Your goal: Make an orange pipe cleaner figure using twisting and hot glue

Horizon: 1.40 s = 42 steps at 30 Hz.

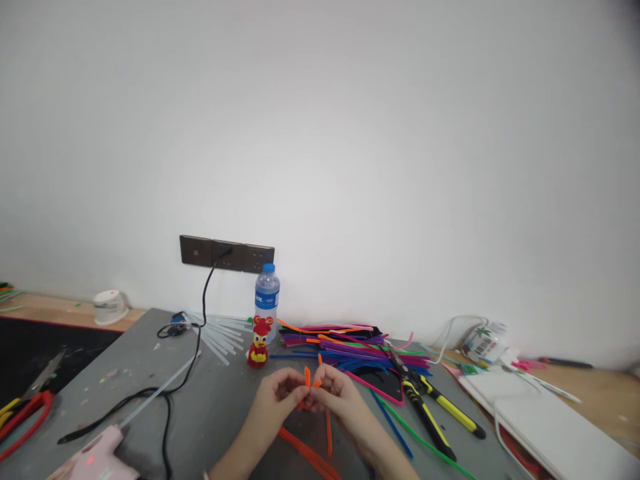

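The left hand (275,395) and the right hand (339,393) are both pinching short bright-orange fuzzy stems (307,377) between them, above the matte grey tabletop (220,393). Long orange fuzzy strands (310,456) are lying on it, nearer the camera. A small red-and-yellow figurine (259,345) is standing beyond the left hand, just before a clear, blue-capped plastic bottle (267,293).

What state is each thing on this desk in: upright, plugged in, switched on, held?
Left hand: fingers pinched on the orange fuzzy stem
Right hand: fingers pinched on it too
Orange fuzzy stem: bent, held
Water bottle: upright, blue cap on
Red-and-yellow figure: upright
Plug: in the wall socket
Pink glue gun: red light lit
Pliers: handles spread apart
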Motion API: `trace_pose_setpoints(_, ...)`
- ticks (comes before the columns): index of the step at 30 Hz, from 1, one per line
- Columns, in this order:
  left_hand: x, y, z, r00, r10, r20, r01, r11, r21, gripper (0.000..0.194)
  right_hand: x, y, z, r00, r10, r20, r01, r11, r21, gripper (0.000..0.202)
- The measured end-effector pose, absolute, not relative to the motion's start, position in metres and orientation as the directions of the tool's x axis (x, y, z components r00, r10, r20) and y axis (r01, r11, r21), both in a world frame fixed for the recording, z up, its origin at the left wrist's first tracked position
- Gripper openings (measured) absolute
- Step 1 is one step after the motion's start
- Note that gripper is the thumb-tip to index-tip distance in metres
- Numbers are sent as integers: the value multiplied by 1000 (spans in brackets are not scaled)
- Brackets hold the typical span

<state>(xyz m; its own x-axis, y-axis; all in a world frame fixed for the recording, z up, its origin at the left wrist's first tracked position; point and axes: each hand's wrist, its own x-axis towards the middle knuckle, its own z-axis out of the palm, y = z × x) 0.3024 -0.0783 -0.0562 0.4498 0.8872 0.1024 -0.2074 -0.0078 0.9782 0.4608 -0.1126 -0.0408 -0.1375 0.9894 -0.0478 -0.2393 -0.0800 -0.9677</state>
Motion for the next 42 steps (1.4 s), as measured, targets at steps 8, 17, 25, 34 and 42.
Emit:
trace_pose_setpoints(8, 303, -78, -54, 494, 869, 36, -225, 88, 970, 42, 464, -114, -38, -160, 986, -45, -144, -68, -987, 32)
trace_pose_setpoints(17, 302, -81, -51, 491, 871, 24, -226, 100, 969, 42, 464, -113, -36, -169, 986, 8, -114, -11, -993, 37)
trace_pose_setpoints(25, 300, -84, -47, 569, 821, -57, -238, 230, 944, 41, 466, -116, -34, -204, 979, 25, -184, -14, -983, 34)
trace_pose_setpoints(34, 292, -84, -38, 658, 736, -158, -191, 366, 911, 37, 467, -116, -32, -192, 981, 9, -140, -18, -990, 30)
trace_pose_setpoints(42, 296, -81, -47, 489, 866, 108, 6, -127, 992, 26, 468, -110, -42, -80, 989, 123, -30, 120, -992, 33)
